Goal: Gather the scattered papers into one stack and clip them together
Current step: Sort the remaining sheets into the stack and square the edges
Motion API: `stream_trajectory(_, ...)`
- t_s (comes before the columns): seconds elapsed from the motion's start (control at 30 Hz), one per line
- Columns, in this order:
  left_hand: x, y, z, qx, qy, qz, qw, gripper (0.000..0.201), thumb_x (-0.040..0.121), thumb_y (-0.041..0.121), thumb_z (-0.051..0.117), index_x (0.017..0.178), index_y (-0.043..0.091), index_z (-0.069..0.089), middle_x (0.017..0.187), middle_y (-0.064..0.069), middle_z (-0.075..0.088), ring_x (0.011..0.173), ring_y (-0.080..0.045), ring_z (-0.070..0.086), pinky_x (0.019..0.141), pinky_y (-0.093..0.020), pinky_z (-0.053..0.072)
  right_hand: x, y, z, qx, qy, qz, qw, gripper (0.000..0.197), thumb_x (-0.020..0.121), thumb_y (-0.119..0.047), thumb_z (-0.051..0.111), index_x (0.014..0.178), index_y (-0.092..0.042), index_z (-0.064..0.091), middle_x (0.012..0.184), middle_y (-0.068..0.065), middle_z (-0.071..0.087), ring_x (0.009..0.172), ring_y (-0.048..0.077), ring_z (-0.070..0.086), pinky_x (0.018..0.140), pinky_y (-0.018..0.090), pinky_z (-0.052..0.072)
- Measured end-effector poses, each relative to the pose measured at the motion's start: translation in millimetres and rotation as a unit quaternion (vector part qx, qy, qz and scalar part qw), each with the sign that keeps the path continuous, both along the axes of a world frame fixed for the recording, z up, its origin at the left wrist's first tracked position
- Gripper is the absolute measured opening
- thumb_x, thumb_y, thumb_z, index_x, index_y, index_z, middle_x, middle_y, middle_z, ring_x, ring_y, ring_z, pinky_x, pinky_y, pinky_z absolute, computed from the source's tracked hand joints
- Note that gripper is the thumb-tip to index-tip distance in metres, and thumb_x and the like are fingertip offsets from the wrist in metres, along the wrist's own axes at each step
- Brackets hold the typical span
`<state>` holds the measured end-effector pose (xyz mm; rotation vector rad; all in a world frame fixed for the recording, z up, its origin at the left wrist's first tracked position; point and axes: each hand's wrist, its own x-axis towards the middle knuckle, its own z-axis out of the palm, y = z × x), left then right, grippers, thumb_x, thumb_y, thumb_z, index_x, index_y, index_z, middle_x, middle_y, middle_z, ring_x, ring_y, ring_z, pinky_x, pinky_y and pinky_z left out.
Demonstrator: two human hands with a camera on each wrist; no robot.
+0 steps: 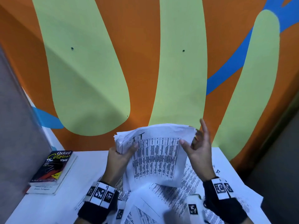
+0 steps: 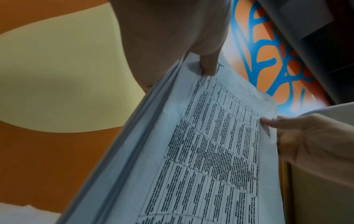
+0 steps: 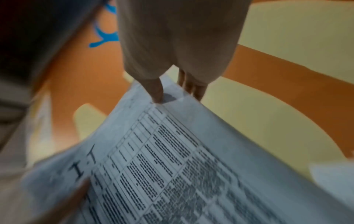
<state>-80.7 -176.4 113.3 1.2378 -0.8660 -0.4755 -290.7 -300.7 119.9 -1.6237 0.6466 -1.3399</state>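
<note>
From the head view, the left hand (image 1: 120,156) grips a stack of papers (image 1: 155,156) upright above the table (image 1: 90,165), the right hand (image 1: 198,149) pinching its opposite corner. Left wrist view: thumb on top sheet. Right wrist view: thumb in front, fingers behind.

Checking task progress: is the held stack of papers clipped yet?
Not that I can see. Both hands pinch the stack by its top corners, no clip shows, and loose sheets lie on the table.

Our left hand (image 1: 119,156) raised, its grip curled round the stack's (image 1: 155,156) corner, our right hand (image 1: 198,148) pinching the opposite edge, fingers (image 1: 204,128) extended
</note>
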Motion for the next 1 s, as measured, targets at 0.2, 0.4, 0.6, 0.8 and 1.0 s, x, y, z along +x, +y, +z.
stream_trajectory(0.2,2,-6,11,0.045,-0.06,0.082,0.994,0.068,0.061,0.077,0.06,0.06,0.013,0.035,0.055,-0.005,0.021,0.043,-0.013,0.017,0.043,-0.02,0.016,15,15,-11,0.013,0.096,0.016,0.995,0.026,0.095,-0.014,0.056,0.11,-0.035,0.05,0.084,-0.003,0.062,0.07,0.0,0.056,0.068,0.026,0.047)
stream_trajectory(0.4,3,-1,19,0.031,-0.05,-0.004,0.998,0.067,0.063,0.063,0.076,0.082,0.0,0.062,0.077,-0.012,0.057,0.07,-0.022,0.052,0.06,-0.036,0.045,22,19,-1,0.021,0.065,0.041,0.997,0.046,0.093,-0.006,0.057,0.133,-0.014,0.036,0.12,-0.01,0.058,0.106,-0.009,0.059,0.089,0.011,0.048)
stream_trajectory(0.6,10,-2,-32,0.116,-0.01,0.07,0.991,0.073,0.056,0.076,0.072,0.082,0.008,0.06,0.08,-0.009,0.063,0.066,-0.023,0.058,0.066,-0.037,0.05,23,23,-41,0.071,0.171,0.023,0.982,0.035,0.099,-0.018,0.047,0.125,-0.04,0.037,0.108,-0.012,0.062,0.104,0.005,0.059,0.086,0.024,0.048)
stream_trajectory(0.8,10,3,-8,0.067,-0.009,0.032,0.997,0.047,0.063,0.044,0.086,0.085,0.006,0.069,0.083,-0.001,0.072,0.072,-0.019,0.066,0.073,-0.031,0.051,28,23,-31,0.057,0.149,-0.005,0.987,0.04,0.095,-0.025,0.055,0.129,-0.021,0.035,0.103,0.024,0.059,0.096,0.032,0.059,0.09,0.051,0.046)
stream_trajectory(1.0,8,14,-59,0.176,-0.037,0.045,0.983,0.05,0.062,0.065,0.071,0.07,0.016,0.066,0.06,-0.002,0.069,0.058,-0.021,0.066,0.061,-0.032,0.054,28,28,-81,0.178,0.274,0.014,0.945,0.045,0.096,-0.013,0.052,0.134,-0.008,0.029,0.078,-0.004,0.044,0.068,0.006,0.047,0.057,0.017,0.036)
